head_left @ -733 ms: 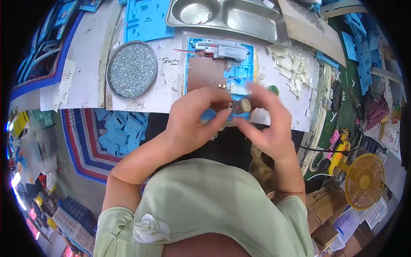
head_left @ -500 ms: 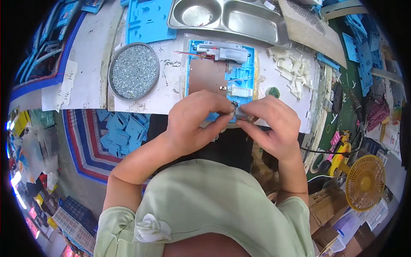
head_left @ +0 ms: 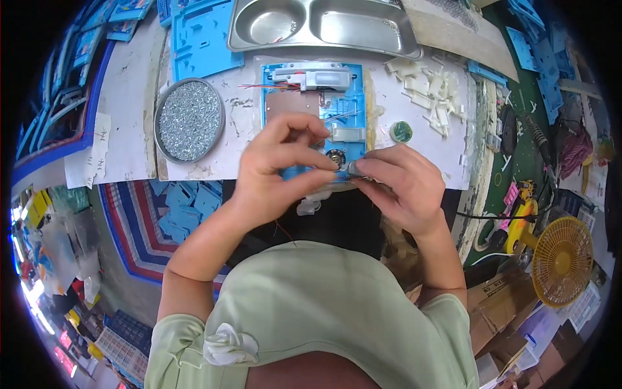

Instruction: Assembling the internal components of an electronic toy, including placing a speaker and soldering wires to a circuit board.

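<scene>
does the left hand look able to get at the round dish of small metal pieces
Probably yes: the round dish stands to the left of the left hand, with nothing visible blocking the way between.

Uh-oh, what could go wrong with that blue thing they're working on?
The small grey piece could slip, since the right hand seems to hold it only in a pinch. The thin red wires stick out past the left edge of the blue casing, so they might snag on the left hand. And the round dish is full of little metal pieces, so a bump could perhaps spill some.
</scene>
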Tool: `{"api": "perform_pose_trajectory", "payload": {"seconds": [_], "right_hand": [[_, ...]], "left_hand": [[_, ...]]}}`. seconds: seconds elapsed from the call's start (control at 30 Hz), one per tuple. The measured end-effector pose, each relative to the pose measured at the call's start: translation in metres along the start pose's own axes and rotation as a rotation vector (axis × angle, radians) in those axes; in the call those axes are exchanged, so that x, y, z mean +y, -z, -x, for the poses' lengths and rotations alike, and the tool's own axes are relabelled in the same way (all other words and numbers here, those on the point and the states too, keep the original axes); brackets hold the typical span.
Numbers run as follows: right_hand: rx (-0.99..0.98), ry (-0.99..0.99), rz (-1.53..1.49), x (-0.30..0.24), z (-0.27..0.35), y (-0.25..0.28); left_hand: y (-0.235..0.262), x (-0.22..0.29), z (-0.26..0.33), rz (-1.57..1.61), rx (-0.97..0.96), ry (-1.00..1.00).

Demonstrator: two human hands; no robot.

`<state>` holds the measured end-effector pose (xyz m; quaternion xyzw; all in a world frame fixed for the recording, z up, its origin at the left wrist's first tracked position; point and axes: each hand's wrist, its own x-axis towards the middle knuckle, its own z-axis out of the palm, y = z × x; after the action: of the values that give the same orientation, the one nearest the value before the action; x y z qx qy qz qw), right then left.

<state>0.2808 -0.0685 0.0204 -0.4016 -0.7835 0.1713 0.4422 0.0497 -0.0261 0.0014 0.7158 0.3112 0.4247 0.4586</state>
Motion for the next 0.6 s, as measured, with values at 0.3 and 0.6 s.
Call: {"api": "perform_pose_trajectory", "payload": {"seconds": [0.3,0.6], "right_hand": [[0.255,-0.436,-0.224,0.015,0.017,0.015],[0.041,-0.467,-0.039,0.037,-0.014,-0.006]], "left_hand": [[-0.017,-0.006,-0.050,-0.833,-0.051,-0.225],[0.012,-0.012,-0.013,-0.675,-0.197,-0.284]]}}
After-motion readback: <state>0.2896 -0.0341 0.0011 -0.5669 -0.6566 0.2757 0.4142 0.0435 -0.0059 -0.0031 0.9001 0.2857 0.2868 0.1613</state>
